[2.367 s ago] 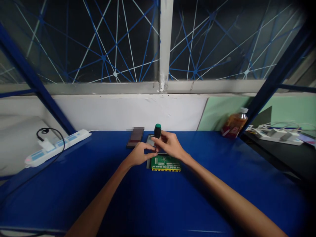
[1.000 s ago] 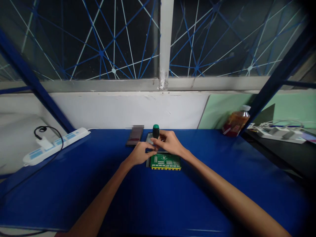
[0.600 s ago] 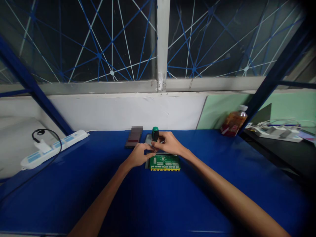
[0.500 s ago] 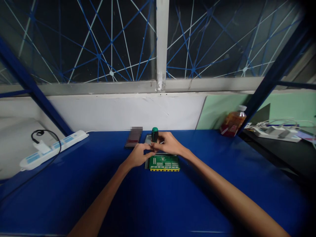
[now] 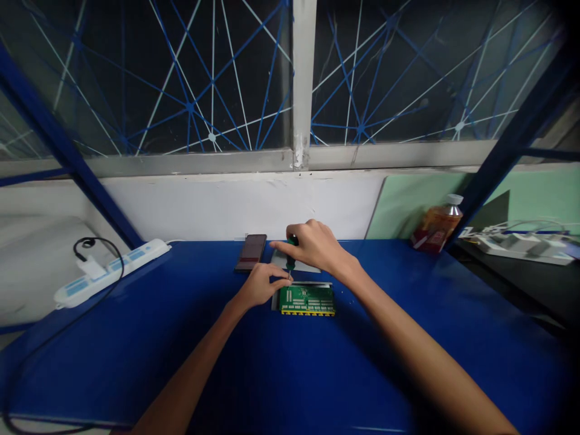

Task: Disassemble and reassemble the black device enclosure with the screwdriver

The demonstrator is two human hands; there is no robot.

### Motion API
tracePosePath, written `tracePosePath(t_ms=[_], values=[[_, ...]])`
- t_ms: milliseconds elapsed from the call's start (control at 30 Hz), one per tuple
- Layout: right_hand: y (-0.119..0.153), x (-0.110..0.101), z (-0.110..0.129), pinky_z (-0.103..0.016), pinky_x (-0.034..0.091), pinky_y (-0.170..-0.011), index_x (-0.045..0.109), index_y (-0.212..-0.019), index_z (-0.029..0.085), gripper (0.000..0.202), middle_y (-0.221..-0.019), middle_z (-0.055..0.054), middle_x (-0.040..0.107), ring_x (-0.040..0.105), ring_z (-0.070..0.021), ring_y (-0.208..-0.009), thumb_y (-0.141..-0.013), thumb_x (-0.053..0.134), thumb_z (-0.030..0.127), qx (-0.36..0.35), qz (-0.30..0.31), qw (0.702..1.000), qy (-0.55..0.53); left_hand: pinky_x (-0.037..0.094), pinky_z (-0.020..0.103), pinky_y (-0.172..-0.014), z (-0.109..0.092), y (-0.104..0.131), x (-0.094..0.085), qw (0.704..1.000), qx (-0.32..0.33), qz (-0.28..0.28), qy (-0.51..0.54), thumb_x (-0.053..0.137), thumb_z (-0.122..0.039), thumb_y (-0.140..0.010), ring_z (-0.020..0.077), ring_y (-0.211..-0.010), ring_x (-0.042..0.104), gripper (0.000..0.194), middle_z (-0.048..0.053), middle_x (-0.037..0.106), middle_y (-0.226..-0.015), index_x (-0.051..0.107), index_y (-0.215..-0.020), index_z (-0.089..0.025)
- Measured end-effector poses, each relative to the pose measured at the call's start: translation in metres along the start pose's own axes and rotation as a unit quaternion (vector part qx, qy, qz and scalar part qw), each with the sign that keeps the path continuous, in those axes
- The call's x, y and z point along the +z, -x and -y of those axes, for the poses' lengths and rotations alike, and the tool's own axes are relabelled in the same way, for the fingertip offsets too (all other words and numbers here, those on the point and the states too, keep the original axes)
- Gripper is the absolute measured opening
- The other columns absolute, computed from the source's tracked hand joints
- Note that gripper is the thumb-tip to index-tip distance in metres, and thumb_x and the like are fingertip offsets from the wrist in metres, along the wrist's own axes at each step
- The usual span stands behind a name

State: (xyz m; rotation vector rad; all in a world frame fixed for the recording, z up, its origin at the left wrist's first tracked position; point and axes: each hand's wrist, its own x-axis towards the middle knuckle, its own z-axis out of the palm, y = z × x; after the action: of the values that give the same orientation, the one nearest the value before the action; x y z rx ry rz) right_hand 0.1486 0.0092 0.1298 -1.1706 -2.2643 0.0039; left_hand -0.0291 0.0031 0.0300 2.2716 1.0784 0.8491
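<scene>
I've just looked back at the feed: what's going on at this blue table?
A person's right hand grips a screwdriver with a green-and-black handle from above, roughly upright at the far left corner of a rectangular green circuit board with a yellow near edge. The left hand has its fingertips at the shaft's lower end, hiding the tip. A dark, flat rectangular phone lies behind the left hand.

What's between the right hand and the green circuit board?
In the head view, the screwdriver points down from the right hand toward the green circuit board, with the left hand at its lower end.
</scene>
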Motion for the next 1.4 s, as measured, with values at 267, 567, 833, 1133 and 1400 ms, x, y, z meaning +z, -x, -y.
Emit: tracePosePath(t_ms=[267, 567, 833, 1133, 1400], values=[[0.000, 0.002, -0.006, -0.030, 0.024, -0.050, 0.061, -0.084, 0.018, 0.028, -0.056, -0.004, 0.053, 0.047, -0.0153, -0.054, -0.085, 0.054, 0.045, -0.034, 0.021, 0.999, -0.024, 0.048, 0.030, -0.079, 0.003, 0.000, 0.000, 1.000, 0.001, -0.004, 0.002, 0.060, -0.026, -0.081, 0.0203, -0.084, 0.066, 0.015, 0.003, 0.074, -0.087, 0.075, -0.082, -0.021], [0.005, -0.006, -0.005, -0.030, 0.031, -0.056, 0.057, -0.101, 0.019, 0.022, -0.066, -0.003, 0.059, 0.050, -0.0159, -0.061, -0.084, 0.052, 0.033, -0.081, 0.055, 0.990, -0.100, 0.049, 0.029, -0.077, -0.004, -0.001, -0.002, 1.000, -0.021, -0.008, -0.007, 0.063, -0.027, -0.078, 0.0202, -0.080, 0.067, 0.013, 0.003, 0.074, -0.082, 0.074, -0.078, -0.020], [0.007, -0.014, -0.004, -0.029, 0.036, -0.060, 0.053, -0.111, 0.018, 0.030, -0.090, -0.007, 0.065, 0.054, -0.0146, -0.065, -0.083, 0.048, 0.024, -0.106, 0.077, 0.986, -0.105, 0.047, 0.031, -0.087, -0.014, 0.000, -0.006, 0.999, -0.019, -0.010, 0.042, 0.059, -0.029, -0.083, 0.0213, -0.093, 0.066, 0.018, 0.005, 0.073, -0.096, 0.073, -0.089, -0.018], [0.006, 0.000, -0.010, -0.028, 0.030, -0.052, 0.054, -0.107, 0.014, 0.043, -0.061, -0.002, 0.056, 0.048, -0.0150, -0.056, -0.085, 0.049, 0.052, -0.077, 0.097, 0.989, -0.086, 0.049, 0.029, -0.079, -0.005, 0.000, -0.004, 0.998, -0.020, -0.045, 0.031, 0.064, -0.029, -0.080, 0.0209, -0.083, 0.067, 0.016, 0.004, 0.074, -0.084, 0.073, -0.081, -0.017], [0.008, -0.004, -0.009, -0.028, 0.029, -0.053, 0.049, -0.119, 0.014, 0.040, -0.067, -0.004, 0.059, 0.048, -0.0144, -0.057, -0.084, 0.046, 0.032, -0.092, 0.116, 0.984, -0.095, 0.048, 0.033, -0.083, -0.009, 0.001, -0.003, 0.999, 0.000, -0.033, 0.038, 0.057, -0.028, -0.083, 0.0221, -0.090, 0.066, 0.021, 0.007, 0.073, -0.095, 0.073, -0.090, -0.017]])
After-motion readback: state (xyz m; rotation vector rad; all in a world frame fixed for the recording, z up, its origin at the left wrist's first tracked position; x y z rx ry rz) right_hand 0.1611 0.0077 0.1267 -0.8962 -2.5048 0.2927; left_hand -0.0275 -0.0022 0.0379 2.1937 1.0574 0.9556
